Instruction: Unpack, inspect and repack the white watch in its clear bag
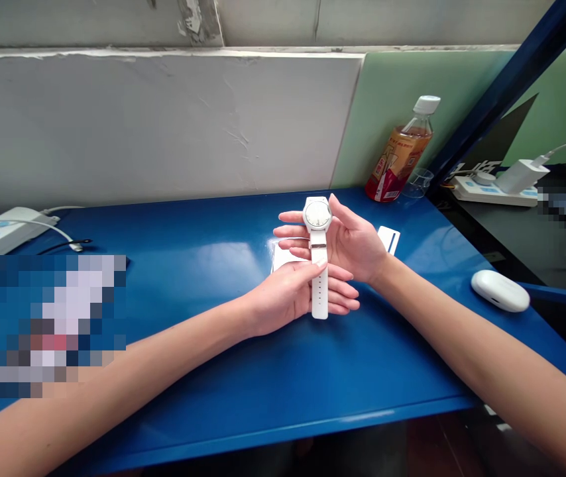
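Observation:
A white wristwatch [318,222] with a round face and a long punched strap is held up over the blue table. My left hand [285,296] pinches the strap, thumb on top and fingers passing behind it, their tips showing on the right. Behind the watch's upper part, my right hand [355,242] is open, palm up, with its fingers stretched to the left. Its thumb is beside the watch case; whether the palm touches the back of the watch is hidden. Under the hands lies a white flat item [283,257], mostly covered, and a white piece with a dark slot [389,240] shows beyond my right wrist.
A drink bottle [399,156] leans near the wall beside a clear plastic piece [418,183]. A white rounded case [500,291] lies at the right. Power strips [2,235] with cables are on both sides. A blurred-out object [71,311] is at the left. A blue post [502,83] slants at upper right.

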Action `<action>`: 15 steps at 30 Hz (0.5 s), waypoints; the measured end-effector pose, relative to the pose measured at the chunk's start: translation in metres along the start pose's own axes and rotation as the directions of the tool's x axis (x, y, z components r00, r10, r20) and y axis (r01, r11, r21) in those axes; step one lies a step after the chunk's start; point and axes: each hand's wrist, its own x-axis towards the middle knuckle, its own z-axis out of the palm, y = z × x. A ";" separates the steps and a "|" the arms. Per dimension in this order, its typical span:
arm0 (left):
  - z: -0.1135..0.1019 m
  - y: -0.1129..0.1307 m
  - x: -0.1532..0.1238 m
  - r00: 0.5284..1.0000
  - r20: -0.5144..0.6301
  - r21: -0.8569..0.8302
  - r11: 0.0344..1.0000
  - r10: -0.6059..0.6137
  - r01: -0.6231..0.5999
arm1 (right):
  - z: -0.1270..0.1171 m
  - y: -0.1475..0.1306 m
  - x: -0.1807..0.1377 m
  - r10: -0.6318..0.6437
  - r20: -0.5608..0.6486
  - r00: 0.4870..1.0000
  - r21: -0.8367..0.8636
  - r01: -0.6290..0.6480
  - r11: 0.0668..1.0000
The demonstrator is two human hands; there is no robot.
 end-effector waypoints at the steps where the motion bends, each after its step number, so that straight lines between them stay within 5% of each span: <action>1: 0.000 0.000 0.000 1.000 0.023 -0.008 1.000 -0.006 0.006 | 0.000 0.000 0.000 -0.002 0.007 1.000 0.002 0.002 1.000; 15: 0.005 -0.003 -0.002 0.995 0.078 -0.102 0.993 0.068 -0.060 | 0.001 0.002 -0.003 -0.022 0.071 0.997 -0.077 0.027 0.997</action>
